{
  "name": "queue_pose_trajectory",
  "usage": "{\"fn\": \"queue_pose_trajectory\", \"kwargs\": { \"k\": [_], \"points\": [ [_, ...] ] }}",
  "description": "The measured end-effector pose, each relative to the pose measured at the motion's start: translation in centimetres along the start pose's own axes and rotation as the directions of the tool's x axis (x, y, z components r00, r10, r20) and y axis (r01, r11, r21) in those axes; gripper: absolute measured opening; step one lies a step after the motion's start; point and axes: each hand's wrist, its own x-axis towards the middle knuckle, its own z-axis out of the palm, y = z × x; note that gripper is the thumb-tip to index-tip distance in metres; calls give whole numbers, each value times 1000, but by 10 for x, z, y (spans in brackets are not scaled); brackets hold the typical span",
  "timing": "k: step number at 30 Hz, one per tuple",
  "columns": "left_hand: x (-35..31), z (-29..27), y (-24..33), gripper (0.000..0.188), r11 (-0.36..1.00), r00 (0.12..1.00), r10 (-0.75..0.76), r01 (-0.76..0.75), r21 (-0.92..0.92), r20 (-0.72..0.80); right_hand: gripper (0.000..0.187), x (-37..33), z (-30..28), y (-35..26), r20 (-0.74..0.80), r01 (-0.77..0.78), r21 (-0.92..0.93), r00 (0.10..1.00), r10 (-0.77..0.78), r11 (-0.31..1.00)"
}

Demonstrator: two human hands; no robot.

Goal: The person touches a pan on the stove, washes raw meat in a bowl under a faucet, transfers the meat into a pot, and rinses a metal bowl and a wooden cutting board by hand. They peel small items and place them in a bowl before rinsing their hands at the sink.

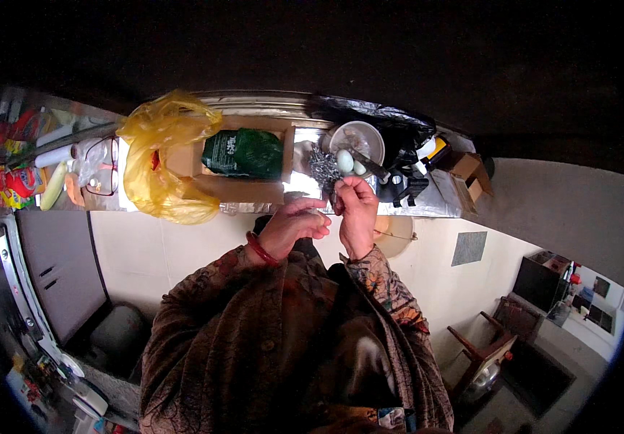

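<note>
My left hand (pixel 294 228), with a red bangle at its wrist, is held in front of the counter edge. Its fingers are curled together around something small and pale that I cannot make out. Close beside it, my right hand (pixel 357 215) pinches a small dark piece between thumb and fingers; its kind is unclear. Just beyond my fingertips lies a pile of dark, silvery shreds (pixel 323 168). Two pale bluish eggs (pixel 344 160) rest against its right side. Behind them stands a white bowl (pixel 378 137), with a dark-handled tool (pixel 371 166) across its near side.
Left on the counter, a yellow plastic bag (pixel 160 155) hangs over an open cardboard box (pixel 247 191) containing a dark green package (pixel 243 153). Farther left are glasses (pixel 115 168) and colourful packets (pixel 19 184). Black plastic (pixel 406 130) and a small carton (pixel 469 172) are at right.
</note>
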Motion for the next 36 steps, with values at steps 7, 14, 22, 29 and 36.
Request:
{"fn": "queue_pose_trajectory", "kwargs": {
  "k": [7, 14, 22, 29, 36],
  "points": [
    [25, -4, -8, 43, 997, 997, 67, -66, 31, -41, 18, 15, 10, -21, 281, 509, -501, 860, -426, 699],
    [36, -1, -8, 40, 994, 993, 105, -104, 13, -58, 31, 19, -33, -58, 432, 416, -898, 772, -467, -145],
    [65, 19, -5, 26, 982, 985, 150, -138, 128, -90, 28, 27, -41, -58, 508, 427, -861, 740, -441, -274],
    [76, 20, -3, 32, 987, 983, 126, -110, 120, -133, 26, 11, -43, -69, 523, 549, -832, 720, -456, -87],
    [76, 23, -3, 30, 995, 986, 98, -92, 48, -135, 16, 20, -45, -80, 545, 505, -834, 694, -471, -221]
  ]
}}
